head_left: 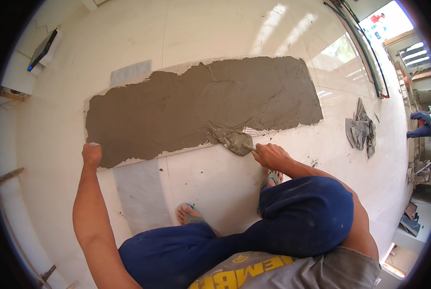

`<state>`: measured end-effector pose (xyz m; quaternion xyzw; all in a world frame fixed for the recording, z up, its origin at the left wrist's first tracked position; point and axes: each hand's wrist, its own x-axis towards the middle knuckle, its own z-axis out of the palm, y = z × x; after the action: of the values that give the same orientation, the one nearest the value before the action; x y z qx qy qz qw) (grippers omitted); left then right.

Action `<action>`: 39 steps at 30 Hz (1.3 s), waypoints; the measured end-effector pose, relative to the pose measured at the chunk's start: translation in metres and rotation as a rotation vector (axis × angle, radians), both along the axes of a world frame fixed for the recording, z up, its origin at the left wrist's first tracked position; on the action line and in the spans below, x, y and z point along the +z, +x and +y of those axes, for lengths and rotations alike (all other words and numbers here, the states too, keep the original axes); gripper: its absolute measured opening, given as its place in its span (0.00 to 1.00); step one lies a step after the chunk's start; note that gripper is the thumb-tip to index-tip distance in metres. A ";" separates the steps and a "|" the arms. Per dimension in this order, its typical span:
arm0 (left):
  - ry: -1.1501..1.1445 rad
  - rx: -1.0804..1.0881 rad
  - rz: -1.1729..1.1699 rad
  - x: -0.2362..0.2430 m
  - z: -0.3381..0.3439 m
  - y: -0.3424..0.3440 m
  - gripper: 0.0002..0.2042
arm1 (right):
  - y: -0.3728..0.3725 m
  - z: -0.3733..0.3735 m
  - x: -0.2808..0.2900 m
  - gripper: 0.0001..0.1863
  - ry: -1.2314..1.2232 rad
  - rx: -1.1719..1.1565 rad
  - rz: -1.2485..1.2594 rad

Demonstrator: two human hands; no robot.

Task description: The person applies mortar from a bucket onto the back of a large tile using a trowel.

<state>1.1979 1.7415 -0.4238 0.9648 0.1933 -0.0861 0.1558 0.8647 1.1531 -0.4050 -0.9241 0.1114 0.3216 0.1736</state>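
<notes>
A long pale slab [177, 152] lies on the floor, showing only as a thin rim under a thick, uneven coat of wet grey mortar [186, 106]. At its near left corner is my left hand [91, 153], closed, with the fingertips hidden. My right hand [271, 156] is wrapped around the handle of a trowel [237, 143]. The trowel's blade carries mortar and touches the slab's near edge, right of its middle. A small patch of the slab's striped surface shows through beside the blade.
I squat close to the slab, my sandalled feet [189, 213] near its front edge. A crumpled grey cloth [361, 129] lies to the right. Long dark strips [362, 53] are at the far right, a black flat device [43, 50] at the far left. Mortar crumbs dot the pale floor [210, 185].
</notes>
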 end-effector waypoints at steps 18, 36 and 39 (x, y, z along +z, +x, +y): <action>0.008 -0.110 -0.057 -0.020 -0.030 0.016 0.14 | 0.019 0.039 -0.006 0.24 0.041 -0.043 -0.145; 0.010 -0.148 0.097 -0.037 -0.004 0.008 0.21 | -0.057 -0.033 -0.032 0.24 -0.015 -0.368 -0.149; 0.004 -0.071 0.078 -0.031 0.023 0.009 0.20 | -0.072 -0.030 -0.025 0.24 0.008 -0.361 -0.126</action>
<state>1.2072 1.7645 -0.4548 0.9673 0.1653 -0.1286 0.1433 0.7930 1.1232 -0.4302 -0.9067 0.2632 0.2272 0.2390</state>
